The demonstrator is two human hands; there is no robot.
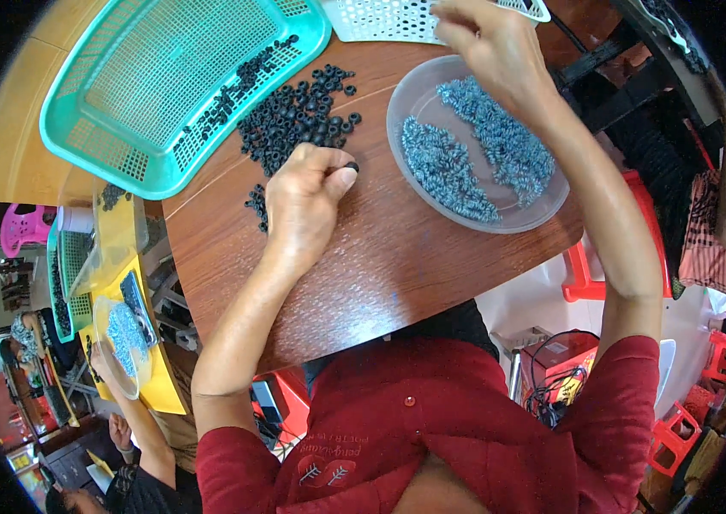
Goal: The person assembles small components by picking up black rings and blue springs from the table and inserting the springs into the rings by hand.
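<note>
My left hand [298,206] is closed above the wooden table, pinching a small black ring-like part [352,166] between thumb and forefinger. Just beyond it lies a heap of similar black parts [286,128]. Over at the far right my right hand [495,47] has its fingers curled together, beside a white perforated basket [388,21]; whatever those fingers hold is not visible. Under the right forearm sits a round translucent bowl [457,221], with two mounds of small bluish metal pieces [444,163], coiled like springs.
A turquoise mesh basket [153,184] with more black parts stands at the far left of the table [363,283]. Further left, a co-worker's arm [144,428] reaches toward a bowl of blue pieces [127,338]. Red stools [675,437] and cables [543,385] are at the right.
</note>
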